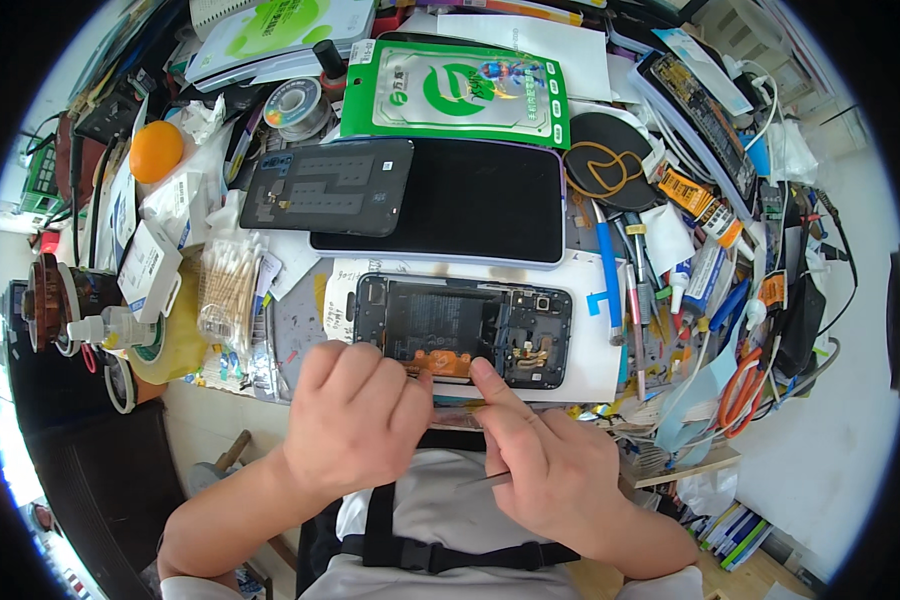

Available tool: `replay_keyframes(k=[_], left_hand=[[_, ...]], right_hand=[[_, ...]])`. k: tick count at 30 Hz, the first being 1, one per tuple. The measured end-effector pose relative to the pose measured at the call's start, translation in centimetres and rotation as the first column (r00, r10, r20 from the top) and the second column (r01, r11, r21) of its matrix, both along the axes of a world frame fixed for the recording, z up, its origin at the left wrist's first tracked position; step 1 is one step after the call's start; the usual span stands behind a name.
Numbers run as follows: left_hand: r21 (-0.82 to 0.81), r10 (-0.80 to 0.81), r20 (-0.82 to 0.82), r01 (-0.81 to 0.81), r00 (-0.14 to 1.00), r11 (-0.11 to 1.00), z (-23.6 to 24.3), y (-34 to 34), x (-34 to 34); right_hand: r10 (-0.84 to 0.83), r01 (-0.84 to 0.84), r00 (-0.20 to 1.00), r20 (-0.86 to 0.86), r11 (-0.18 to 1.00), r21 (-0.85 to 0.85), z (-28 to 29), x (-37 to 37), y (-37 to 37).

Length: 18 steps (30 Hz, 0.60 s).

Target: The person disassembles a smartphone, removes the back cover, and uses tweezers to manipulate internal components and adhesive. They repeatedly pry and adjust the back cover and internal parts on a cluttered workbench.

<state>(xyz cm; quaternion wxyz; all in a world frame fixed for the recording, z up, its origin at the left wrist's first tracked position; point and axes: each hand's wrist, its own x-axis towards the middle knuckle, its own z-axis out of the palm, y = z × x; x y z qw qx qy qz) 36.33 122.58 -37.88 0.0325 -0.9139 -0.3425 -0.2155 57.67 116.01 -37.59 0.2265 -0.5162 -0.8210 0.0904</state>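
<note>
An opened smartphone lies on a white sheet in front of me, its dark battery and inner parts exposed. An orange flex cable runs along its near edge. My left hand is curled closed, with one fingertip on the near edge by the cable; its palm side is hidden. My right hand stretches its index finger onto the cable's right end, while its other fingers are curled round a thin dark metal tool, mostly hidden, its tip pointing left.
Beyond the phone lie a detached back cover, a large black-screened device and a green packet. Cotton swabs, a solder spool and an orange fruit are at left. Pens, an orange glue tube and cables crowd the right.
</note>
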Motion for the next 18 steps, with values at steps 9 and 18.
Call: replay_keyframes(k=[9, 18], left_hand=[[0.051, 0.106, 0.022, -0.107, 0.994, 0.993, 0.3, -0.6, -4.6], [0.173, 0.348, 0.028, -0.347, 0.937, 0.922, 2.8, -0.4, -10.6]], right_hand=[[-0.028, 0.028, 0.999, 0.02, 1.0, 0.015, 0.0, -0.4, 0.2], [-0.026, 0.026, 1.0, -0.011, 1.0, 0.012, -0.2, -0.5, 0.3]])
